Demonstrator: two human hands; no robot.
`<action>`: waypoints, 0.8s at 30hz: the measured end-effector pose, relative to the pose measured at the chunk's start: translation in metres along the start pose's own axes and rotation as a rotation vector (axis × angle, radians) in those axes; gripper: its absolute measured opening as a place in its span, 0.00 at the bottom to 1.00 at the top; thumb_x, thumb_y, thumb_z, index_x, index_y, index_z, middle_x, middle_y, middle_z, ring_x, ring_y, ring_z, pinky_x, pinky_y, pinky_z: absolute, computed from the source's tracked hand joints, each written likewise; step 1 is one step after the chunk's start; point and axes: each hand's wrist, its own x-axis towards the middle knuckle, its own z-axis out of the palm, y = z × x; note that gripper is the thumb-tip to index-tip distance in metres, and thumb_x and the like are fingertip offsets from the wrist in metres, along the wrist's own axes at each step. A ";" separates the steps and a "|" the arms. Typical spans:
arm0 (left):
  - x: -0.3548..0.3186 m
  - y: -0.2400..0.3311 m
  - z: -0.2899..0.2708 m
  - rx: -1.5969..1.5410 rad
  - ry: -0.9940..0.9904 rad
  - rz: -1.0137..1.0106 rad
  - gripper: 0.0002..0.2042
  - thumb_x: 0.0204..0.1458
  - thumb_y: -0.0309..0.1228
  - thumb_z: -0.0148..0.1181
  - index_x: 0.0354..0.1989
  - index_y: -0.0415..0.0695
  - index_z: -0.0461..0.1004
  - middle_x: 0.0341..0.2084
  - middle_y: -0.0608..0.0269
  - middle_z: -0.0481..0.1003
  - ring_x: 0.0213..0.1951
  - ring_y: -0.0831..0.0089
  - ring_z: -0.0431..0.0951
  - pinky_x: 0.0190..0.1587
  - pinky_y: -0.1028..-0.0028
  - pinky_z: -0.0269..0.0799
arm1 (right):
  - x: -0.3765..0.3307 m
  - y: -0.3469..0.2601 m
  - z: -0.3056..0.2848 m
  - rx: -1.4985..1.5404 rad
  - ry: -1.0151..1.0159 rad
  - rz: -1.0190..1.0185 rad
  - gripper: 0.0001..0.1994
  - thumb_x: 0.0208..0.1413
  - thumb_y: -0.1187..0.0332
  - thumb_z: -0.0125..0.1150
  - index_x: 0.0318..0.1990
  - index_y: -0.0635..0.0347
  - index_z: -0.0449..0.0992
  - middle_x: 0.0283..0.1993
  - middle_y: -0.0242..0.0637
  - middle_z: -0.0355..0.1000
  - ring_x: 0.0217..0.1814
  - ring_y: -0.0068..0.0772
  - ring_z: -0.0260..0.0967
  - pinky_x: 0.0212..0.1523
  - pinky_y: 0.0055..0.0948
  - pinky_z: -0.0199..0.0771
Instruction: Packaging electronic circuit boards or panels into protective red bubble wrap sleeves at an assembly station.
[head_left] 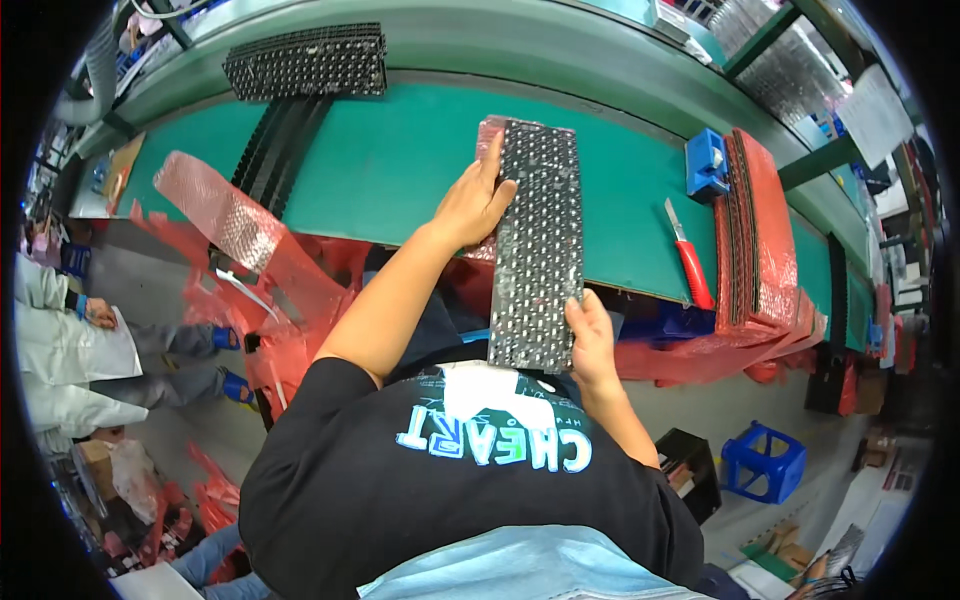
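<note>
A long black keyboard panel (540, 220), dotted with rows of pale key positions, is held lengthwise between my hands, its near end close to my chest. My left hand (472, 205) grips its left edge near the far end, with the thumb over the top face. Pink bubble wrap (488, 130) shows behind that edge; whether it is a bag or a sheet I cannot tell. Lower down, my right hand (590, 330) clasps the right edge near the close end. Its fingertips are partly hidden beneath the panel.
A stack of similar panels (305, 62) stands far left by black rails (285, 150). Rightward on the green bench (400, 150) lie a red-handled knife (688, 260), a blue tape dispenser (706, 165) and stacked red bubble wrap (770, 220). More wrap (225, 210) hangs leftward, near another person (75, 350).
</note>
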 end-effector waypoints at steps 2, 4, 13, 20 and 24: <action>0.004 -0.005 0.004 0.050 0.005 0.036 0.35 0.65 0.48 0.42 0.73 0.39 0.40 0.64 0.38 0.62 0.63 0.45 0.64 0.63 0.57 0.59 | 0.003 0.007 -0.001 0.010 -0.030 -0.014 0.10 0.67 0.71 0.47 0.52 0.64 0.68 0.46 0.38 0.76 0.39 0.20 0.73 0.43 0.18 0.72; 0.003 -0.008 0.006 0.074 0.034 0.069 0.36 0.64 0.48 0.44 0.73 0.39 0.40 0.65 0.37 0.59 0.66 0.44 0.60 0.66 0.56 0.56 | -0.001 0.015 -0.001 0.015 -0.041 0.000 0.10 0.67 0.71 0.46 0.52 0.63 0.67 0.45 0.37 0.75 0.39 0.20 0.71 0.43 0.19 0.70; 0.000 0.001 -0.001 0.160 -0.050 0.002 0.34 0.59 0.46 0.53 0.70 0.41 0.54 0.69 0.41 0.55 0.72 0.47 0.50 0.70 0.57 0.49 | -0.001 0.032 0.006 0.061 -0.038 0.066 0.09 0.67 0.72 0.45 0.51 0.63 0.66 0.45 0.37 0.72 0.39 0.19 0.68 0.43 0.19 0.68; 0.000 0.007 0.006 0.350 -0.102 0.057 0.29 0.54 0.44 0.60 0.62 0.42 0.68 0.68 0.46 0.58 0.71 0.49 0.52 0.71 0.58 0.48 | 0.006 0.005 -0.005 -0.486 0.015 0.115 0.08 0.66 0.66 0.51 0.40 0.61 0.73 0.32 0.32 0.74 0.30 0.18 0.67 0.33 0.20 0.68; -0.004 0.005 -0.001 0.368 -0.060 0.027 0.28 0.54 0.44 0.61 0.61 0.42 0.70 0.67 0.46 0.60 0.70 0.49 0.54 0.71 0.58 0.48 | 0.035 -0.065 -0.012 -1.225 0.160 -0.032 0.13 0.56 0.60 0.63 0.26 0.58 0.75 0.18 0.31 0.68 0.19 0.29 0.61 0.24 0.29 0.64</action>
